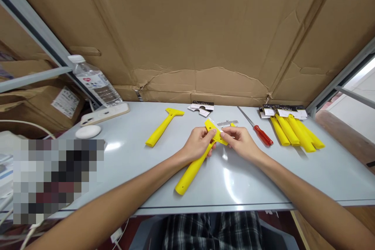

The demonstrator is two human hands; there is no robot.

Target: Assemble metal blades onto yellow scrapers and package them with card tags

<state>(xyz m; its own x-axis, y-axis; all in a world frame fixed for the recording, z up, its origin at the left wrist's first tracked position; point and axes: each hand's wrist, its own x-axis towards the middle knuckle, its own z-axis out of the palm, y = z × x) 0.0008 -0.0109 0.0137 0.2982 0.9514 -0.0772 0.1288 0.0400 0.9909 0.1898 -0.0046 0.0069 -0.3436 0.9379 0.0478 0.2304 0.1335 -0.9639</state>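
Between my hands is a yellow scraper point(193, 172), its long handle slanting down to the left and its wide head up. My left hand point(199, 142) is closed around the neck, with the thumb pressed on the head. The right end of the head is pinched by my right hand point(240, 141). A clear or metallic strip point(215, 124) lies along the head's upper edge; I cannot tell if it is a blade. Just behind my right fingers are small silvery metal pieces point(227, 123), partly hidden. Another yellow scraper point(164, 127) lies to the left.
A red-handled screwdriver point(263, 134) lies right of my hands, near several yellow scrapers point(293, 133) with black-and-white cards point(284, 111). Loose cards point(201, 107) lie at the back. A power strip point(105, 114), white mouse point(88, 132) and plastic bottle point(95, 82) stand left. Cardboard point(193, 35) walls the back.
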